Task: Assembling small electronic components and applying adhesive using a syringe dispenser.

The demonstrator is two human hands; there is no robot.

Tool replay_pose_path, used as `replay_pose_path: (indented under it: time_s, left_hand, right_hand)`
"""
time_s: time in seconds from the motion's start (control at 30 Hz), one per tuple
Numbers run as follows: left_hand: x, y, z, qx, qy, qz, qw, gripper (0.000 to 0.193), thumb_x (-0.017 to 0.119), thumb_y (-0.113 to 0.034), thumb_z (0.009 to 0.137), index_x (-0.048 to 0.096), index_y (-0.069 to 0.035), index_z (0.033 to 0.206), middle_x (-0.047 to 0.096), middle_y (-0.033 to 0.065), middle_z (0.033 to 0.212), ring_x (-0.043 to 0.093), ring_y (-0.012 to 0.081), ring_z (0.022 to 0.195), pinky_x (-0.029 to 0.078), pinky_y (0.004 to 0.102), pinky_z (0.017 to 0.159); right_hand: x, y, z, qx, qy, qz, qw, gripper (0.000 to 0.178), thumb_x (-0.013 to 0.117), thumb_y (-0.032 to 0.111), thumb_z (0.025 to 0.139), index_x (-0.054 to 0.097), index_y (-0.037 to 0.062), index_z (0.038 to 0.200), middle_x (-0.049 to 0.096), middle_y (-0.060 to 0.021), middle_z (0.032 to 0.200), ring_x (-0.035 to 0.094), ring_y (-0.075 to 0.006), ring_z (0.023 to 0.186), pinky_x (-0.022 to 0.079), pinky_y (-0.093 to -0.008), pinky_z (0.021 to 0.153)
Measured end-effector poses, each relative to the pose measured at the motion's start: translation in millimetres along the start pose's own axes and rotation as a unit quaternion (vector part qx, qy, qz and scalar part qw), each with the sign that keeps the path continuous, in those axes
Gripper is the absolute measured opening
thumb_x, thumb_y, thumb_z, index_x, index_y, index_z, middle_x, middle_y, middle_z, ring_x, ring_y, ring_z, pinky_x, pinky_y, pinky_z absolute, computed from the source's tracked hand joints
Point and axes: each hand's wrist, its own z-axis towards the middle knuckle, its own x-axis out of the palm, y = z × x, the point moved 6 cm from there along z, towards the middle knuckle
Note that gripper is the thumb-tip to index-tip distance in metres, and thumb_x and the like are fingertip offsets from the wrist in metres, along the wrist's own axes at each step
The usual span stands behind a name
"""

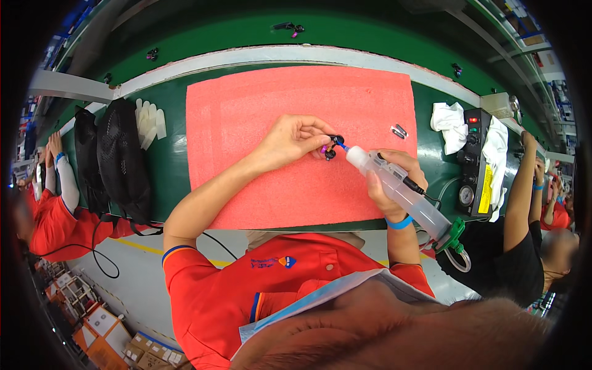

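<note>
Over the pink foam mat point(246, 105), my left hand point(293, 140) pinches a small black part point(331, 152) with a purple piece on it. My right hand point(394, 179) is wrapped round a clear glue dispensing syringe point(413, 200), with a green cap and an air tube at its rear end. The syringe's blue needle tip is right at the small black part; whether they touch I cannot tell. Two little dark strips point(399, 131) lie at the mat's right side.
Black mesh bags point(123, 160) and pale finger cots point(149, 122) lie left of the mat. To the right stands a black dispenser controller point(473, 160) with white cloths point(450, 125). Small dark parts point(290, 28) rest on the green belt beyond the white rail. Co-workers sit on both sides.
</note>
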Motion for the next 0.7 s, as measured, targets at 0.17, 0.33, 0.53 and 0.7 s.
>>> replay_pose_path:
  time_s: [0.17, 0.33, 0.53, 0.7]
  left_hand:
    - [-4.4, 2.7, -3.6, 0.034, -0.056, -0.055, 0.996, 0.017, 0.052, -0.002, 0.079, 0.053, 0.005, 0.095, 0.059, 0.008, 0.081, 0.058, 0.0103, 0.07, 0.048, 0.0205, 0.06]
    - [-9.7, -10.6, -10.8, 0.115, -0.14, 0.061, 0.982, 0.017, 0.054, 0.0, 0.077, 0.053, 0.005, 0.093, 0.059, 0.0081, 0.081, 0.058, 0.0104, 0.071, 0.048, 0.0199, 0.061]
    - [-8.3, -16.8, -12.5, 0.157, -0.143, 0.149, 0.966, 0.015, 0.055, 0.002, 0.075, 0.054, 0.005, 0.09, 0.059, 0.0075, 0.08, 0.058, 0.0097, 0.072, 0.048, 0.019, 0.063]
    - [-8.9, -12.4, -9.0, 0.111, -0.123, 0.074, 0.983, 0.016, 0.056, -0.002, 0.076, 0.054, 0.004, 0.091, 0.059, 0.0085, 0.079, 0.059, 0.0105, 0.072, 0.048, 0.02, 0.063]
  right_hand:
    - [-8.5, 3.7, -2.7, -0.053, -0.044, 0.033, 0.997, 0.039, 0.068, 0.01, 0.059, 0.049, 0.0003, 0.092, 0.06, -0.0146, 0.076, 0.06, -0.0216, 0.065, 0.048, -0.0261, 0.057]
    - [-13.0, -2.3, -9.1, -0.076, -0.065, 0.07, 0.992, 0.044, 0.068, 0.015, 0.062, 0.049, 0.0, 0.098, 0.059, -0.016, 0.079, 0.06, -0.0232, 0.069, 0.047, -0.0273, 0.061]
    - [-12.1, -4.2, -11.4, -0.122, -0.092, 0.089, 0.984, 0.047, 0.067, 0.019, 0.064, 0.046, 0.0014, 0.103, 0.058, -0.0187, 0.085, 0.059, -0.0262, 0.074, 0.048, -0.0304, 0.064]
    - [-11.7, -1.8, -8.8, -0.113, -0.071, 0.026, 0.991, 0.048, 0.061, 0.029, 0.074, 0.04, 0.0009, 0.107, 0.052, -0.0188, 0.089, 0.054, -0.0233, 0.076, 0.046, -0.0316, 0.062]
